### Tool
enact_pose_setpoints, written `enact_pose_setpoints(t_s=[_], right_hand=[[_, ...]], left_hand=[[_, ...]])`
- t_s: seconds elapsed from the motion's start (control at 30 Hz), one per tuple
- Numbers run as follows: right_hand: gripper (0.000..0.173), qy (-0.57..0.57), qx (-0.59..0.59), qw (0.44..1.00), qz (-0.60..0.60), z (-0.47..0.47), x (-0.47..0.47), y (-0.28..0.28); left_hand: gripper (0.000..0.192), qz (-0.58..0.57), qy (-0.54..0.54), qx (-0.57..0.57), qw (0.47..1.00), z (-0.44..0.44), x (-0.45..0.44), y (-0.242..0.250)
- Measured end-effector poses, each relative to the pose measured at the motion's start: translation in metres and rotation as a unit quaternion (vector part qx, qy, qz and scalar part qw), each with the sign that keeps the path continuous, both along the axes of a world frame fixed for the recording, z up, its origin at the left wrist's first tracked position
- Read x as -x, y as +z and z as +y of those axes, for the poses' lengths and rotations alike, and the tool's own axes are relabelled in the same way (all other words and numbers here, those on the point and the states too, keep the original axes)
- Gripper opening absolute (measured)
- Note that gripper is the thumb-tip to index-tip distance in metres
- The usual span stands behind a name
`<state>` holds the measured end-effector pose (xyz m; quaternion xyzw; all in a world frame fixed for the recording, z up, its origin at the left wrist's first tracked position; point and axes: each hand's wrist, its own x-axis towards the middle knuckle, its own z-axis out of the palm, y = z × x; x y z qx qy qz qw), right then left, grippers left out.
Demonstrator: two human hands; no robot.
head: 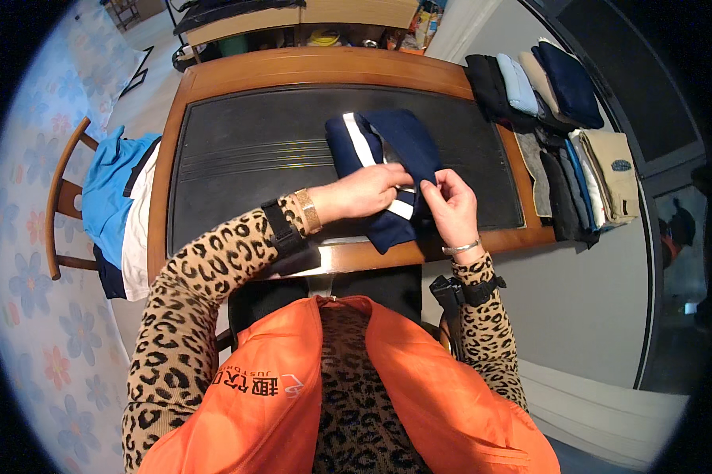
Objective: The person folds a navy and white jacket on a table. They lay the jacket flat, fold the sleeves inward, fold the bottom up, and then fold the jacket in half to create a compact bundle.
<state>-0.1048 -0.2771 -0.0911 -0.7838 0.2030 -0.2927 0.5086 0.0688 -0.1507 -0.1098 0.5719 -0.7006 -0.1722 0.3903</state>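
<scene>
A navy garment with white stripes (356,142) lies partly folded on the dark inset top of a wooden table (261,112), right of the middle. My left hand (367,189) rests on the garment, its fingertips at the fold beside a white stripe; whether they grip cloth is not clear. Close by on the right, my right hand (453,207) pinches the edge of a navy flap between thumb and fingers. One lower corner of the garment reaches over the table's near wooden border.
Folded clothes (607,172) stand in stacks along the table's right end, some past its edge. A wooden chair (65,198) at the left holds blue and white garments (116,189). Beyond the table's far edge is a wooden cabinet (356,12). A wall is at the right.
</scene>
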Motion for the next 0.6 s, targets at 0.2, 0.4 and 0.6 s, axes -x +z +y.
enact_pose_setpoints(t_s=[0.2, 0.4, 0.6], right_hand=[[0.029, -0.017, 0.19, 0.977, 0.099, 0.008, 0.011, 0.006], [0.03, -0.077, 0.249, 0.965, 0.042, 0.006, 0.011, 0.009], [0.054, -0.09, 0.366, 0.924, 0.068, 0.008, 0.01, -0.002]], left_hand=[[0.031, -0.106, 0.041, 0.02, 0.993, -0.016, 0.007, -0.004], [0.036, -0.051, 0.132, 0.065, 0.988, -0.017, 0.015, -0.016], [0.027, -0.17, 0.106, 0.081, 0.976, -0.024, 0.025, -0.021]])
